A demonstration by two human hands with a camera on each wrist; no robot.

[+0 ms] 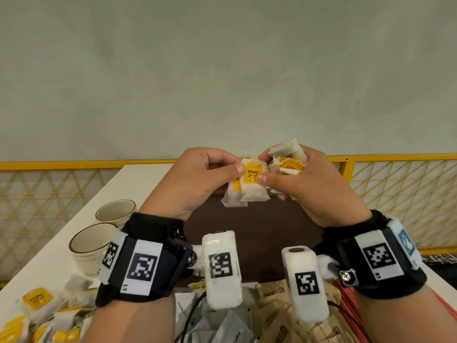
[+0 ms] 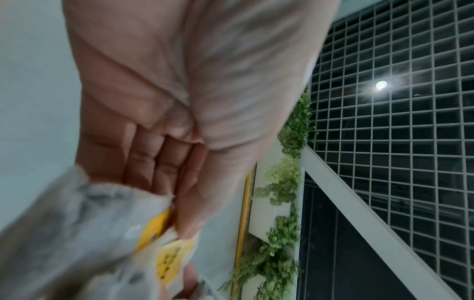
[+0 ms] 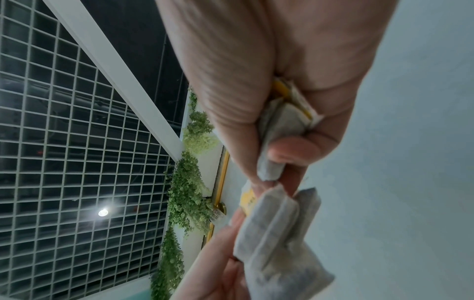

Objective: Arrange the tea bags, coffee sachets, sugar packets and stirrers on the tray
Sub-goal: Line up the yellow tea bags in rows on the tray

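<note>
Both hands are raised above the dark brown tray (image 1: 249,233). My left hand (image 1: 233,173) pinches two white tea bags (image 1: 247,186), the front one with a yellow "RELAX" tag; they show blurred in the left wrist view as tea bags (image 2: 89,233). My right hand (image 1: 265,169) grips a bunch of several tea bags (image 1: 288,157) in its curled fingers, and its thumb touches the tagged bag. The right wrist view shows that bunch (image 3: 284,121) in the palm and the left hand's tea bags (image 3: 277,233) just below.
Two cream cups (image 1: 116,211) (image 1: 91,246) stand left of the tray on the white table (image 1: 138,179). Loose tea bags (image 1: 37,300) lie at the near left. Grey coffee sachets (image 1: 222,325), brown sugar packets (image 1: 274,305) and red stirrers (image 1: 346,293) lie near me. A yellow railing (image 1: 395,157) runs behind.
</note>
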